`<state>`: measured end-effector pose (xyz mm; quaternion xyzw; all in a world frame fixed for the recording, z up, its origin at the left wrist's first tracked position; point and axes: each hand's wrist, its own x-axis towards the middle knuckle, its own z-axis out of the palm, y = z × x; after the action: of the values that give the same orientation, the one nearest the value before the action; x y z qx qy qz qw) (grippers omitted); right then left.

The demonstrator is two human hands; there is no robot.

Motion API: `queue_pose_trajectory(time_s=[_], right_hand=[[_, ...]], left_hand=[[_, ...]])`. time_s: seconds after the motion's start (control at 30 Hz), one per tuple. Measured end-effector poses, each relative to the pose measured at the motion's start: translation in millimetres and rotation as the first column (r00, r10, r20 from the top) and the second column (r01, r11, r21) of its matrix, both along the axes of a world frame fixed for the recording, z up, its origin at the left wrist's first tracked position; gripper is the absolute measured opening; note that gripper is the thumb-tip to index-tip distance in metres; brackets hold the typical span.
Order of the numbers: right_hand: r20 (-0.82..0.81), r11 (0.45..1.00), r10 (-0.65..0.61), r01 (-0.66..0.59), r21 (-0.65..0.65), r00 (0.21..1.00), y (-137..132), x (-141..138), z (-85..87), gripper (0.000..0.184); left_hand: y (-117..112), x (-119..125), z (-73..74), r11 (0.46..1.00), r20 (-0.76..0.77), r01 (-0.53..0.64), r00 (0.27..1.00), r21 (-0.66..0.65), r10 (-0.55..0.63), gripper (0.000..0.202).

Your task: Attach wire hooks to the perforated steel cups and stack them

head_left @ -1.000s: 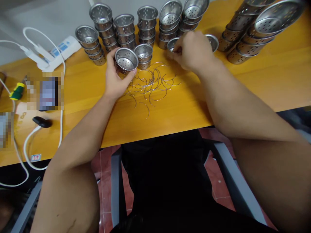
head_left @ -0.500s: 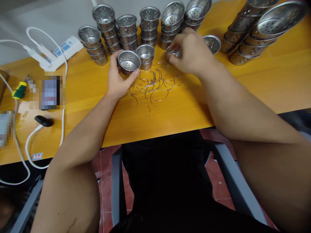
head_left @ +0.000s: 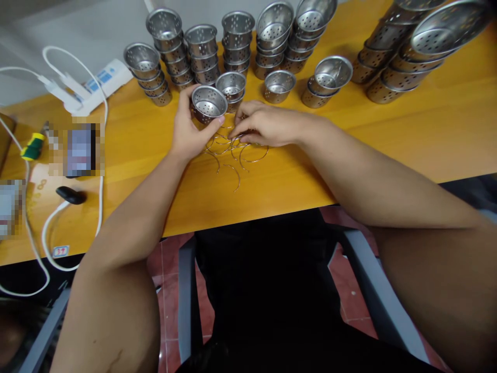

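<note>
My left hand (head_left: 191, 133) grips a small perforated metal cup (head_left: 208, 103), tilted with its open mouth toward me, just above the yellow table (head_left: 279, 176). My right hand (head_left: 261, 126) lies low over a loose pile of curved wire pieces (head_left: 233, 155), its fingers stretched out and touching the wires beside the cup. A single cup (head_left: 278, 85) stands on the table just beyond my right hand. A short stack of two cups (head_left: 230, 88) stands right behind the held cup.
Several stacks of perforated cups (head_left: 202, 52) line the back of the table; leaning stacks (head_left: 404, 52) fill the far right and a tilted stack (head_left: 325, 77) stands between. At left lie a white power strip (head_left: 97, 83), white cables, a green-yellow tool (head_left: 31, 146) and a black object (head_left: 70, 195).
My right hand let go of a cup near the back stacks, leaving it standing there, and came down and left onto the wire pile. My left hand kept its cup almost in place.
</note>
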<state>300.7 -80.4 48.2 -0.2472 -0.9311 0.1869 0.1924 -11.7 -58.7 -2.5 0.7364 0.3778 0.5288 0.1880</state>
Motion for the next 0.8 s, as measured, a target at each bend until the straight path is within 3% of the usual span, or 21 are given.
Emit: queue_pose_trajectory(time_s=[0.17,0.33,0.53,0.8], right_hand=[[0.033,1.000,-0.017,0.017,0.014,0.999,-4.0,-4.1,2.2,0.010],[0.016,1.000,-0.012,0.012,-0.015,1.000,-3.7,-2.8,3.3,0.007],[-0.053,0.997,0.013,-0.017,-0.080,0.999,-8.3,10.0,29.3,0.005],[-0.140,0.995,-0.074,0.064,-0.074,0.987,-19.9,8.0,49.6,0.003]], left_hand=[[-2.8,1.6,6.7,0.997,0.002,-0.018,1.000,-0.080,0.018,0.098],[-3.7,5.0,11.4,0.997,0.019,-0.035,0.999,-0.067,0.036,0.092],[-8.8,8.0,17.3,0.995,0.010,-0.068,0.998,-0.074,0.069,0.095],[2.3,-0.9,6.8,0.998,0.048,-0.020,0.999,-0.052,0.022,0.097]])
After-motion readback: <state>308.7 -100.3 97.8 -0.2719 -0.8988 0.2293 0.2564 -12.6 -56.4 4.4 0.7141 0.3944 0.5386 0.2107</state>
